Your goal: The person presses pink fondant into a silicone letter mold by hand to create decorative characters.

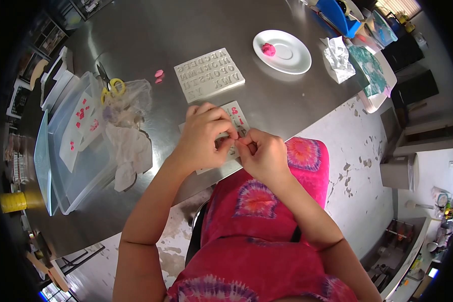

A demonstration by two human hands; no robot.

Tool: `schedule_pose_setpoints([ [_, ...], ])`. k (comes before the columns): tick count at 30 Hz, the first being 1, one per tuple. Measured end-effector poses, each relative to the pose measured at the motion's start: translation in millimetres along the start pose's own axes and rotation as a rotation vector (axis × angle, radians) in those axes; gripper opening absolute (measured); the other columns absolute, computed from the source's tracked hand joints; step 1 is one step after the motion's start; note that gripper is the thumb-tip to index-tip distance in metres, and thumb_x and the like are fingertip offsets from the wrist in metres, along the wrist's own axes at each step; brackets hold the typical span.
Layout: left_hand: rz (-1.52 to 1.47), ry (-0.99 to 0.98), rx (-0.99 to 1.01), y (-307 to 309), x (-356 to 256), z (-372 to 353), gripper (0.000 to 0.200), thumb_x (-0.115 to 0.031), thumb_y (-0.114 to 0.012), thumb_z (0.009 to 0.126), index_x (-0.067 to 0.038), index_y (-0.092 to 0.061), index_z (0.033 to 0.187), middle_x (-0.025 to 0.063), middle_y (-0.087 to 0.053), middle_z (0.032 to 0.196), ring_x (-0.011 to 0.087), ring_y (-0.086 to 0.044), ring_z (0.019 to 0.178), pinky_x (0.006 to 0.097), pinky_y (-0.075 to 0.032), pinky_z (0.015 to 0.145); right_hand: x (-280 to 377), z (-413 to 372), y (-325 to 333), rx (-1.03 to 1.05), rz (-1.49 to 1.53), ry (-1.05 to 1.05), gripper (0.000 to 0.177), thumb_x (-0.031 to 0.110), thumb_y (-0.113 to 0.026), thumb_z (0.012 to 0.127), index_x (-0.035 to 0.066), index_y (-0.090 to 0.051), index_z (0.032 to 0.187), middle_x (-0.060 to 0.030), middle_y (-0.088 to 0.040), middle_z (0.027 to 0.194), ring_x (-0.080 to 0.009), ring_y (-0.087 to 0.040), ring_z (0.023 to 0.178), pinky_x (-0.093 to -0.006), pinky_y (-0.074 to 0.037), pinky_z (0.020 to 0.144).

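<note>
My left hand [206,136] and my right hand [264,153] meet over a pale mold [231,106] at the table's front edge. The fingertips of both are pinched close together; whatever lies between them is too small and covered to name. Pink pieces fill some hollows of this mold, and my left hand covers much of it. Just beyond lies a second pale mold [209,75] with letter-shaped hollows. To its left are small pink lumps of dough [159,75]. A white plate [294,55] farther right carries a larger pink lump [268,49].
On the left, a clear plastic tub [80,186] holds white sheets with small pink pieces. Yellow-handled scissors [117,88], a crumpled plastic bag [136,98] and a white cloth [131,156] lie beside it. Crumpled white paper [338,59] rests near the right table edge.
</note>
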State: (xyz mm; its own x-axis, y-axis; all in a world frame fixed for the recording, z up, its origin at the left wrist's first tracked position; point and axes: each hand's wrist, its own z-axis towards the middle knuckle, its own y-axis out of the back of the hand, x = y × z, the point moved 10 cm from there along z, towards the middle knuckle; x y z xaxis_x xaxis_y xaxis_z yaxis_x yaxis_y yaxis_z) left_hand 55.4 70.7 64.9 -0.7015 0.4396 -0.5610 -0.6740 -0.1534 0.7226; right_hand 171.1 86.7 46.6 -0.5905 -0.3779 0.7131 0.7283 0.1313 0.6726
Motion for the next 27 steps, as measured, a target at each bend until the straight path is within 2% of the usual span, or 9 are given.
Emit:
schedule_pose_setpoints([
  [5,-0.014,0.009,-0.004,2.2,-0.8,1.1,0.017,-0.006,-0.071,0.059,-0.013,-0.059,0.07,-0.0014,-0.058,0.082,0.0217,-0.052,0.09,0.0359,-0.034,0.086,-38.3,6.9,-22.7,0.237,0.485,-0.245,0.009,0.012,-0.072,0.072,0.007,-0.065,0.07,-0.0084,-0.059,0.056,-0.0221,-0.059,0.049,-0.0332,-0.046,0.048],
  [8,-0.007,0.021,-0.005,4.3,-1.1,0.9,0.019,-0.006,-0.071,0.059,-0.012,-0.058,0.071,-0.0005,-0.058,0.082,0.0227,-0.052,0.09,0.036,-0.034,0.086,-18.6,4.9,-11.7,0.176,0.153,-0.132,0.01,0.013,-0.072,0.072,0.007,-0.064,0.071,-0.008,-0.059,0.056,-0.022,-0.059,0.049,-0.0336,-0.046,0.049],
  [11,-0.031,0.019,-0.003,3.8,-1.3,1.8,0.02,-0.005,-0.07,0.059,-0.012,-0.057,0.072,0.0003,-0.058,0.081,0.0231,-0.052,0.089,0.036,-0.034,0.086,-1.2,4.2,-5.6,0.089,0.019,-0.02,0.01,0.013,-0.072,0.072,0.007,-0.064,0.072,-0.0082,-0.058,0.056,-0.0235,-0.06,0.05,-0.0342,-0.046,0.05],
  [15,-0.039,0.025,0.026,-2.0,0.5,1.7,0.018,-0.004,-0.069,0.059,-0.012,-0.057,0.071,-0.0002,-0.058,0.081,0.023,-0.052,0.089,0.0361,-0.034,0.086,-14.5,3.8,-8.3,0.089,0.061,-0.054,0.012,0.013,-0.072,0.075,0.005,-0.064,0.073,-0.0052,-0.057,0.053,-0.0166,-0.057,0.047,-0.0305,-0.043,0.047],
  [17,-0.027,-0.043,-0.014,1.4,-3.6,-0.4,0.016,-0.004,-0.069,0.059,-0.012,-0.061,0.069,-0.0015,-0.057,0.08,0.0223,-0.052,0.09,0.0359,-0.034,0.086,-39.9,5.3,-22.7,0.166,0.581,-0.234,0.014,0.011,-0.071,0.079,0.001,-0.062,0.074,-0.0007,-0.055,0.055,-0.0068,-0.049,0.05,-0.0251,-0.039,0.047],
  [22,-0.056,-0.183,0.03,4.8,-23.1,-3.6,0.012,-0.005,-0.069,0.06,-0.013,-0.067,0.069,-0.0032,-0.057,0.079,0.0205,-0.052,0.087,0.0353,-0.035,0.084,-48.7,-4.4,-10.6,0.173,0.794,-0.244,0.012,0.006,-0.071,0.08,0.0,-0.061,0.081,0.0009,-0.054,0.067,-0.0024,-0.044,0.058,-0.0213,-0.036,0.05],
  [24,-0.083,-0.23,0.05,3.5,-29.3,-3.6,0.011,-0.006,-0.07,0.06,-0.013,-0.069,0.069,-0.0035,-0.057,0.078,0.0198,-0.052,0.086,0.0352,-0.035,0.083,-37.3,-11.4,-0.4,0.15,0.596,0.022,0.012,-0.001,-0.068,0.081,-0.003,-0.059,0.088,-0.0035,-0.058,0.086,-0.0045,-0.052,0.067,-0.0209,-0.042,0.054],
  [25,-0.087,-0.246,0.065,1.8,-31.5,-4.3,0.01,-0.007,-0.07,0.06,-0.013,-0.069,0.069,-0.0036,-0.057,0.078,0.0194,-0.052,0.085,0.0353,-0.035,0.082,-21.6,-14.1,8.7,0.138,0.418,0.099,0.019,-0.002,-0.073,0.075,-0.002,-0.062,0.091,-0.0062,-0.057,0.091,-0.0075,-0.053,0.068,-0.0229,-0.044,0.055],
  [27,-0.094,-0.256,0.083,-1.5,-32.2,-5.8,0.01,-0.008,-0.071,0.06,-0.013,-0.07,0.068,-0.0037,-0.057,0.077,0.0189,-0.052,0.085,0.0354,-0.035,0.081,-1.7,-19.4,16.7,0.096,0.343,0.165,0.023,0.002,-0.075,0.072,-0.001,-0.064,0.092,-0.0079,-0.057,0.089,-0.0121,-0.056,0.068,-0.0253,-0.047,0.057],
])
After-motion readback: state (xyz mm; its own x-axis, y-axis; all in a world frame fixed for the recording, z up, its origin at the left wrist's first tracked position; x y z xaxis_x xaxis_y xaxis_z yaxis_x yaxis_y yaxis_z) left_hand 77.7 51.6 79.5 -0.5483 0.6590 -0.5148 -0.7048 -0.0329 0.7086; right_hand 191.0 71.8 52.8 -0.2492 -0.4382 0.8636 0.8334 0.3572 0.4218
